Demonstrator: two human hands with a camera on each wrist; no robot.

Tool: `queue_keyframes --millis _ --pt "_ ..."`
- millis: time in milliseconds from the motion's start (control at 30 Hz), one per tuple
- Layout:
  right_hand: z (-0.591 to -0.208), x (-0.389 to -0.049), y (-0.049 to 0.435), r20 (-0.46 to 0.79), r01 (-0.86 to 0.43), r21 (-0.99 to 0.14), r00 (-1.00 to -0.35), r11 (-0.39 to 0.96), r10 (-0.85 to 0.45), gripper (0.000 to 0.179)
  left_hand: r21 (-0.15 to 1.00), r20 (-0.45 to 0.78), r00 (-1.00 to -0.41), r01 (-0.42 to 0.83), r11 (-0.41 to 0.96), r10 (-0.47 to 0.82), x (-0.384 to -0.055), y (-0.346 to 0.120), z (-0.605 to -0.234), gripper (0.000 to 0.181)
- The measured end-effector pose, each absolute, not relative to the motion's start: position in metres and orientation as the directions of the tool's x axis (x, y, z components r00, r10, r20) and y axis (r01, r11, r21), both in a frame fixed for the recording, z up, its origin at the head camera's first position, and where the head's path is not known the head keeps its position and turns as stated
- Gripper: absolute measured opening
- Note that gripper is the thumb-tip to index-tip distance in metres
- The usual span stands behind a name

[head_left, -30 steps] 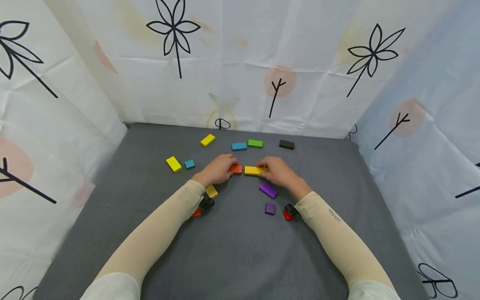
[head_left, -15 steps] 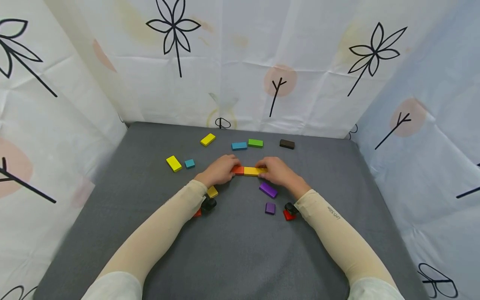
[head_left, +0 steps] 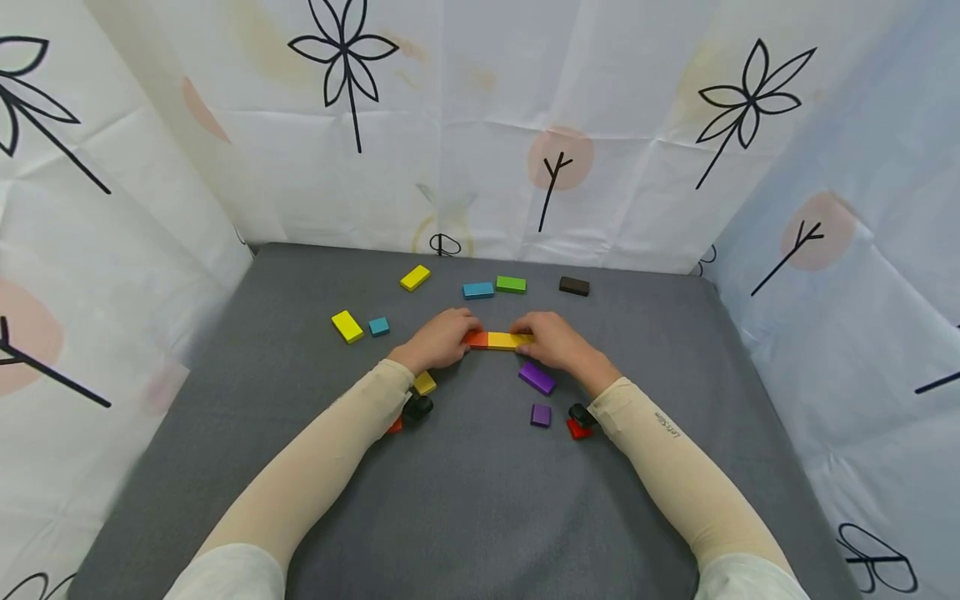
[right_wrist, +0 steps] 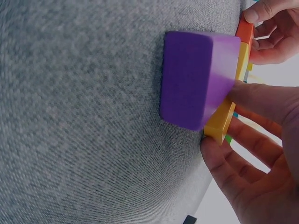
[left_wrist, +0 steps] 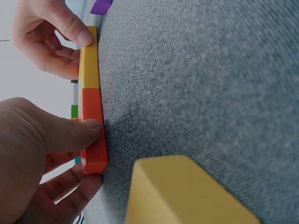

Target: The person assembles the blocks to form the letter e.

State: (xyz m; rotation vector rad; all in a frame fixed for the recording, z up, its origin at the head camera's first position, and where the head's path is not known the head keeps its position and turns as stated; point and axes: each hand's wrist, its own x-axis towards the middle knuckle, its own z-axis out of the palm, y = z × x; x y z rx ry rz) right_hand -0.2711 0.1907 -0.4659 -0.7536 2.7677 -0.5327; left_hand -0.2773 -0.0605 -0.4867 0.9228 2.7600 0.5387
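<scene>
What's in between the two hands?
An orange block and a yellow block, touching end to end, run from the left hand to the right hand. The left wrist view shows it.

The grey table [head_left: 480, 492] carries scattered blocks [head_left: 537, 378]; an orange block [head_left: 477, 340] touches a yellow block [head_left: 504, 341].

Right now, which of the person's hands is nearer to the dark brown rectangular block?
Right. The right hand is on the person's side of the dark brown block, slightly left; the left hand is farther away, further left.
</scene>
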Motion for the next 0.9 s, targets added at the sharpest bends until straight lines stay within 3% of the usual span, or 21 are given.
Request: queue_keyframes --millis 900 --pt "-0.4687 -0.2702 0.1930 -0.109 -0.441 -0.409 -0.846 0.799 -0.523 0.035 0.378 -0.083 -0.794 0.534 0.756 0.602 -0.2777 -0.0583 -0.4866 0.035"
